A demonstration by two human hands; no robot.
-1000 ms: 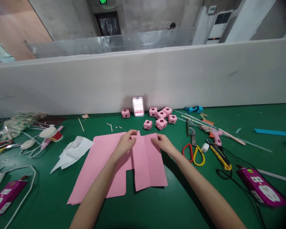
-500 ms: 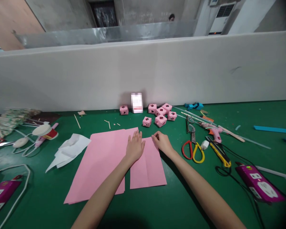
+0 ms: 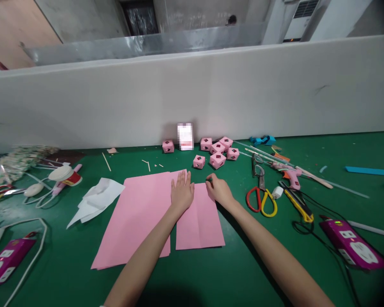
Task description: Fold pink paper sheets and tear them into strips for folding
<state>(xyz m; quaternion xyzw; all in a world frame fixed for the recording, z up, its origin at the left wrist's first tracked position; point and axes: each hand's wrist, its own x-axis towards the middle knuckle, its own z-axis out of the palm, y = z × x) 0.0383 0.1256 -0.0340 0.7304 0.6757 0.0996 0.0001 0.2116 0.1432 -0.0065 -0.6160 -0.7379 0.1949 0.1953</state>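
Note:
Under my left hand (image 3: 182, 193) lies the top left part of a small pink paper sheet (image 3: 208, 232). That hand is flat, with its fingers stretched away from me. A vertical crease runs down the sheet. My right hand (image 3: 220, 189) is closed in a pinch at the sheet's top right corner; the thumb and finger hide the exact grip. Larger pink sheets (image 3: 141, 221) lie in a stack just to the left, partly covered by my left forearm. Beyond my hands sit several folded pink paper boxes (image 3: 217, 160) with dark diamond-shaped openings.
Right of my hands lie scissors (image 3: 257, 199) with red and yellow handles, a utility knife (image 3: 299, 204), a pink glue gun (image 3: 293, 178) and a purple power strip (image 3: 352, 244). Crumpled white paper (image 3: 97, 200) and a paper cup (image 3: 65, 175) are at left. A white partition (image 3: 115, 102) closes off the back.
The view has shifted slightly, so everything sits a little higher and further right in the picture. Both hands keep their places on the small pink sheet.

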